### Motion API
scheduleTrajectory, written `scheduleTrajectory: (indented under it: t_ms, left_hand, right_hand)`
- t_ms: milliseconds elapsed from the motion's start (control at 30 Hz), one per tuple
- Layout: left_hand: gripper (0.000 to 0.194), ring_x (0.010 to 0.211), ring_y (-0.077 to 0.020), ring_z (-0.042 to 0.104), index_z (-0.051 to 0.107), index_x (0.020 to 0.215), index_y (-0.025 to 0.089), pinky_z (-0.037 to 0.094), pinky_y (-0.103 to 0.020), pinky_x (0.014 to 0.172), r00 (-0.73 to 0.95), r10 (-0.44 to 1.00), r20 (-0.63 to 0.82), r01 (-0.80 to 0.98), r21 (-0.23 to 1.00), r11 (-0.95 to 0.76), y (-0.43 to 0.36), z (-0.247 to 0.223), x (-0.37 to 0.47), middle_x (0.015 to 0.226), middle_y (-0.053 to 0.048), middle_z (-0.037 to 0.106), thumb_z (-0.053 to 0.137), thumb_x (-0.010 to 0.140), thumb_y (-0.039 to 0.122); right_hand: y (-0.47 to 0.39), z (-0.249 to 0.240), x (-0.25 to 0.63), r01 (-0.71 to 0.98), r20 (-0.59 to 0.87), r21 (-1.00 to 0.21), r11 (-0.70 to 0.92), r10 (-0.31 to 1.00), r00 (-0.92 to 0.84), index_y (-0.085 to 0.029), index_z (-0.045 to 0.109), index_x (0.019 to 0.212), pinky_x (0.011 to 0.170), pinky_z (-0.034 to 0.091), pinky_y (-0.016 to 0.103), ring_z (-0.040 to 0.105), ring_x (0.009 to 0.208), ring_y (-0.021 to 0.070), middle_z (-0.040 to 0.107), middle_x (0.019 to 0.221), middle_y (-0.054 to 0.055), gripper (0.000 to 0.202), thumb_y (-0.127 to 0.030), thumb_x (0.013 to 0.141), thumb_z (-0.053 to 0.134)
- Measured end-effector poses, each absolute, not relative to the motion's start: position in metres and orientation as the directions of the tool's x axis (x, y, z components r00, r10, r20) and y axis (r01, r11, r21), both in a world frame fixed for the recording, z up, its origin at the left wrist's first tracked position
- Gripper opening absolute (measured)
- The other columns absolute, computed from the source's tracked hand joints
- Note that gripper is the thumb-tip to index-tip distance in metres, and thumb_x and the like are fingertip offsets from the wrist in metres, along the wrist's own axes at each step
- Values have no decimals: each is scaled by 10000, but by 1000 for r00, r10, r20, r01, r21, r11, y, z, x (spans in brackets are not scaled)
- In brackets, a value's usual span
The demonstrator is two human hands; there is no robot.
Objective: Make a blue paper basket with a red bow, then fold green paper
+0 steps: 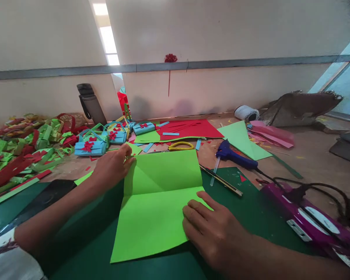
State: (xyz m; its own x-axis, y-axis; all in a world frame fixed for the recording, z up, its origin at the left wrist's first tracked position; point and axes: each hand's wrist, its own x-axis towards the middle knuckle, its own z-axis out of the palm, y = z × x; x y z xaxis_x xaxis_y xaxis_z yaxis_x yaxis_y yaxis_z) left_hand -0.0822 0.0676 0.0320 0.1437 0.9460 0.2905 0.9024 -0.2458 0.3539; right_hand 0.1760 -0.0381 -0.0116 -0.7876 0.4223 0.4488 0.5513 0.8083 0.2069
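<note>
A bright green sheet of paper with a crease across its middle lies before me, its far half tilted up from the mat. My left hand pinches the sheet's far left corner. At the right edge, my right hand has its fingers curled over the near half and grips it there. Under the paper is a dark green cutting mat. Just beyond the sheet's far edge lie yellow-handled scissors, their blades partly hidden.
A blue glue gun and a gold-coloured rod lie right of the sheet, near a purple power strip with cables. Red paper, small blue bags and a dark bottle stand farther back. Green and red strips heap up left.
</note>
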Motion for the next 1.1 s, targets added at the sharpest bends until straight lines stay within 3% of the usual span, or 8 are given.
scheduleTrajectory:
  t_ms: [133, 200, 333, 500, 700, 800, 933, 1100]
  left_hand:
    - [393, 1185, -342, 467, 477, 1246, 123, 392, -479, 933, 392, 766, 509, 908, -78, -412, 31, 46, -64, 1244, -164, 566, 452, 871, 239]
    - [342, 1173, -276, 503, 493, 1231, 142, 388, -421, 987, 549, 652, 524, 806, -123, -580, 5, 51, -53, 1240, -127, 589, 408, 917, 246]
    - [595, 1091, -296, 562, 502, 1235, 138, 477, -388, 898, 776, 620, 117, 615, 78, -784, -37, 50, -34, 1213, -140, 606, 548, 810, 552]
    - [236, 1068, -293, 553, 614, 1017, 191, 489, -418, 868, 699, 677, -231, 715, 187, -674, -42, 45, -26, 1101, -129, 613, 591, 809, 300]
    - [152, 931, -235, 588, 621, 777, 186, 493, -369, 845, 708, 661, -247, 703, 167, -691, -36, 46, -31, 973, -105, 607, 488, 803, 119]
    - [158, 822, -204, 592, 602, 766, 179, 506, -323, 777, 717, 646, -263, 692, 156, -705, -34, 48, -33, 904, -92, 607, 468, 802, 104]
    - [174, 739, -179, 575, 581, 757, 174, 496, -289, 719, 745, 615, -258, 663, 183, -726, -24, 45, -35, 830, -68, 601, 441, 820, 92]
    - [202, 757, -204, 566, 553, 757, 182, 488, -322, 683, 707, 667, -234, 703, 142, -696, -10, 33, -33, 837, -50, 618, 401, 882, 134]
  right_hand:
    - [-39, -8, 178, 550, 334, 181, 815, 475, -814, -147, 608, 736, 828, 412, 441, 534, 645, 193, 613, 696, 64, 230, -46, 815, 416]
    - [-41, -7, 179, 550, 279, 142, 823, 500, -820, -152, 600, 758, 815, 412, 436, 525, 643, 194, 610, 706, 57, 187, -57, 809, 448]
    - [-42, -5, 181, 579, 251, 32, 815, 554, -794, -163, 592, 793, 818, 405, 413, 534, 668, 190, 619, 725, 43, 139, -80, 825, 485]
    - [-38, 15, 185, 601, 210, -263, 755, 653, -728, -195, 594, 699, 783, 433, 311, 591, 849, 179, 657, 899, 38, 178, -147, 853, 519]
    - [-24, 39, 193, 602, -15, -616, 509, 756, -654, -219, 654, 725, 961, 379, 285, 509, 1179, 189, 628, 1171, 22, 106, -253, 817, 614]
    - [-16, 37, 193, 623, -105, -687, 374, 797, -595, -210, 658, 768, 862, 419, 252, 583, 1042, 177, 646, 1142, 9, 43, -238, 784, 629]
    - [-9, 30, 189, 647, -168, -725, 235, 852, -497, -194, 672, 822, 666, 412, 224, 588, 782, 143, 675, 843, -16, 125, -261, 810, 568]
    - [0, 20, 187, 638, -154, -734, 233, 858, -490, -161, 553, 615, 500, 285, 211, 385, 539, 76, 439, 566, -60, 280, -297, 852, 493]
